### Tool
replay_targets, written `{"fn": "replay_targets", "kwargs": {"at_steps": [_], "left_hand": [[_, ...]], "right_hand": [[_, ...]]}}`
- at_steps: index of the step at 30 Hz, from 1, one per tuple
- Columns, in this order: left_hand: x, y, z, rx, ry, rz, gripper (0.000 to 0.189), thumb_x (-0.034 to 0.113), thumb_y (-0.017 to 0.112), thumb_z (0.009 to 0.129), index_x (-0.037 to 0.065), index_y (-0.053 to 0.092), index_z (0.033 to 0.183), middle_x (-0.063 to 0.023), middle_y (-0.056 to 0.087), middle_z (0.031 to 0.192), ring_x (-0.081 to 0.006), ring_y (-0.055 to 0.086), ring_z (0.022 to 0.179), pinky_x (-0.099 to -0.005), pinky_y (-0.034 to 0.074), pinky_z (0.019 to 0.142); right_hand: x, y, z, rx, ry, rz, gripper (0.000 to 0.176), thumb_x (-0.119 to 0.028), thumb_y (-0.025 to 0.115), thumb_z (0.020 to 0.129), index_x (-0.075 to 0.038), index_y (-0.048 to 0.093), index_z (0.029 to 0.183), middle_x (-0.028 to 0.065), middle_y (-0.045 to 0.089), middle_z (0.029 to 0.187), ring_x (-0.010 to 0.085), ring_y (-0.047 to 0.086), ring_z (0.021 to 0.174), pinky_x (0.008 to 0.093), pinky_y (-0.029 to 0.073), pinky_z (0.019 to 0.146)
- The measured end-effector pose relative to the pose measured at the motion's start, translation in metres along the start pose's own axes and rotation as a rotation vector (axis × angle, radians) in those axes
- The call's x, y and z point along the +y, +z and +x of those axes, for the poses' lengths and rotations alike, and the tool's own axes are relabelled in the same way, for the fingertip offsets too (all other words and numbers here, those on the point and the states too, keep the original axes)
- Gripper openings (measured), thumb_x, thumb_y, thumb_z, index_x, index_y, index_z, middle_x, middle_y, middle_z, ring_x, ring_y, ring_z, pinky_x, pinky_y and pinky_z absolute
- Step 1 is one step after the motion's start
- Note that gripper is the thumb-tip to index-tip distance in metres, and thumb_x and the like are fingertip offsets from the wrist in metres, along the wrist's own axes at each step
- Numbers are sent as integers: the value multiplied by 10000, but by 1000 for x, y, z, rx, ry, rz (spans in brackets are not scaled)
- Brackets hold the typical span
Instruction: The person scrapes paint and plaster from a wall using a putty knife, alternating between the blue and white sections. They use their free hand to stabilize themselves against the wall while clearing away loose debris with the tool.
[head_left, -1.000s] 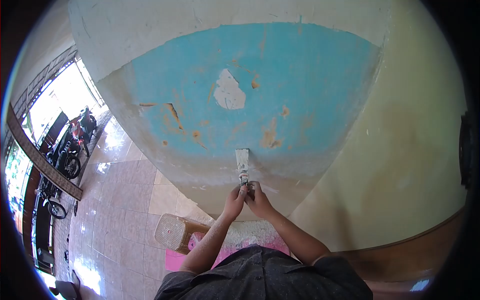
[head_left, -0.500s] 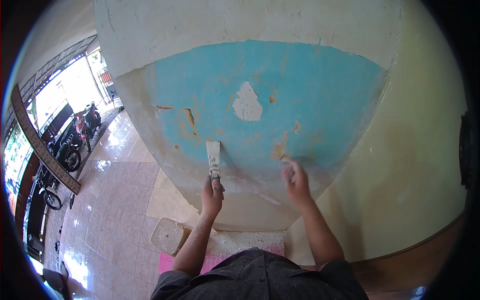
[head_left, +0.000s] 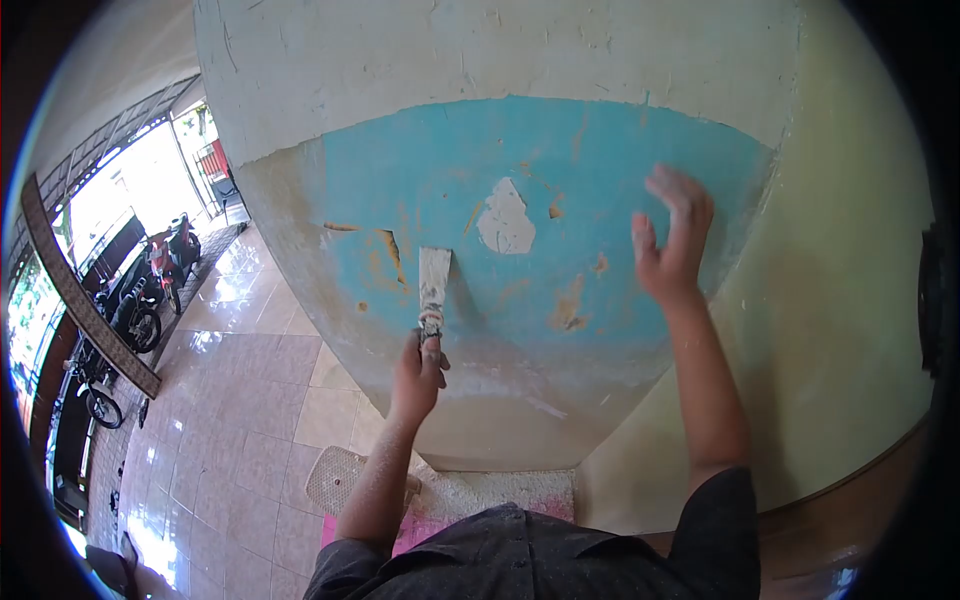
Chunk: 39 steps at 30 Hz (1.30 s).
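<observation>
The pink sheet (head_left: 548, 490) and the perforated stool (head_left: 334, 480) lie nearest, at the wall's foot. Above them, the left hand (head_left: 420, 378) is clenched around the handle of the scraper (head_left: 433, 285). The scraper stands near-upright, blade up, in front of the blue area (head_left: 450, 150), left of the white patch (head_left: 507, 218). The right hand (head_left: 678, 240) has a released grip, fingers parted; wall contact cannot be determined. Lateral room between the hands spans the white patch and orange marks. The wall's slanting left edge runs beside the left hand; its right edge runs near the right hand. Motorcycles (head_left: 160, 270) stand far left.

Compared with half a second ago, the scraper blade is higher, and the right hand is raised from the lower orange mark.
</observation>
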<state>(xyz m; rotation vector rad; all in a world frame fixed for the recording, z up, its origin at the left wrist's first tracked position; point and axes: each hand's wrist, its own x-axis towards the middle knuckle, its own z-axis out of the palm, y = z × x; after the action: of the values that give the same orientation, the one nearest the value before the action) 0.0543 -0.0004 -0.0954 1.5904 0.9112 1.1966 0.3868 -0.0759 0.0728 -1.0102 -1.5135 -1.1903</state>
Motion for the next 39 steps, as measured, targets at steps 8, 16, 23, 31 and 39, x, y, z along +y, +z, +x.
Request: {"fn": "replay_targets", "kwargs": {"at_steps": [8,16,23,31,39], "left_hand": [[-8,3,-2,-19,2,54,224,249,495,1025,29,525,1054,-45,617,683,-108,562,523,-267,450,505],[21,-11,16,25,193,362,245,203,553,980,25,581,1146,-86,590,647,-203,595,565,-344,457,553],[51,-26,19,43,229,533,261,218,583,961,50,601,1159,-153,586,641,-327,598,559,-385,456,550],[83,-48,30,32,289,797,253,263,620,934,104,626,1132,-176,632,693,-394,635,661,-471,474,590],[122,-65,47,-4,302,990,250,303,656,904,108,659,1061,-166,665,737,-378,664,705,-463,506,636]], "right_hand": [[26,30,41,6,-36,-299,516,-440,624,889,-260,521,1362,72,379,1533,338,317,1422,620,178,1133],[25,29,35,-63,-32,-348,523,-505,531,939,-215,525,1374,86,389,1535,359,299,1437,609,155,1146],[26,30,34,-49,-4,-302,540,-456,628,882,-281,520,1381,46,373,1553,341,295,1445,638,165,1137],[27,32,34,-39,-7,-308,536,-480,607,891,-285,517,1382,41,371,1555,340,298,1444,635,157,1139],[27,33,33,-21,-19,-310,539,-486,604,894,-293,507,1388,34,373,1554,337,305,1441,634,168,1136]]}}
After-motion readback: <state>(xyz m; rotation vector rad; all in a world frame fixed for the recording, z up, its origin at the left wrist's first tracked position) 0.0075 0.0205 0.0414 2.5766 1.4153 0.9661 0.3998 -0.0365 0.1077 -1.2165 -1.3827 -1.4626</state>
